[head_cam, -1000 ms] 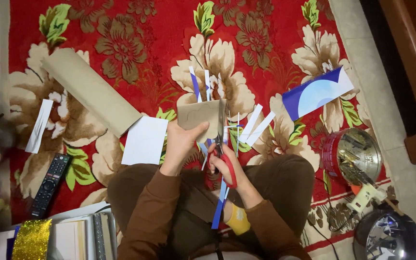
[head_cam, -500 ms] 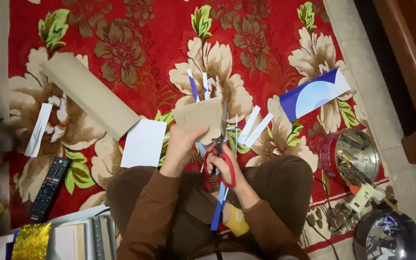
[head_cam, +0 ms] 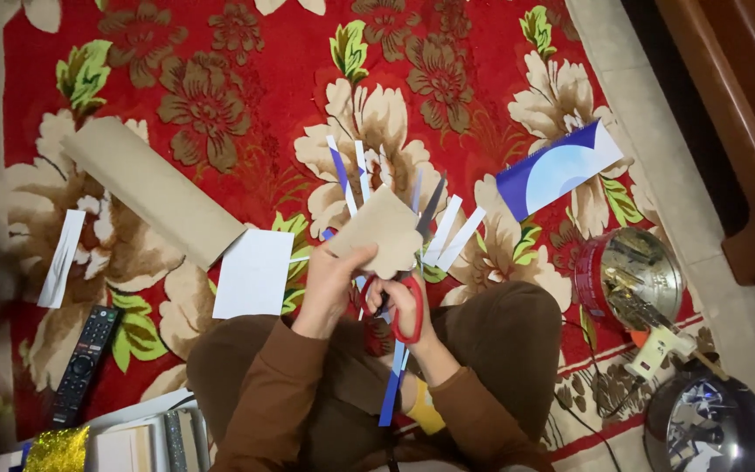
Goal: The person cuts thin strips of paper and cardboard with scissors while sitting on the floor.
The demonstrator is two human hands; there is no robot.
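Brown cardboard piece (head_cam: 384,229) sits pinched in my left hand (head_cam: 335,278) fingers, raised off the red floral rug (head_cam: 246,105) so my right hand (head_cam: 408,308), fingers closed through red-handled scissors (head_cam: 405,278), can cut its edge.

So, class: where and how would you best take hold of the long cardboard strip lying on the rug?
Grip the long cardboard strip across its narrow width near the lower right end, coming from above. It lies flat and slanted on the rug, and that end sits closest to the left hand, beside the white paper sheet.
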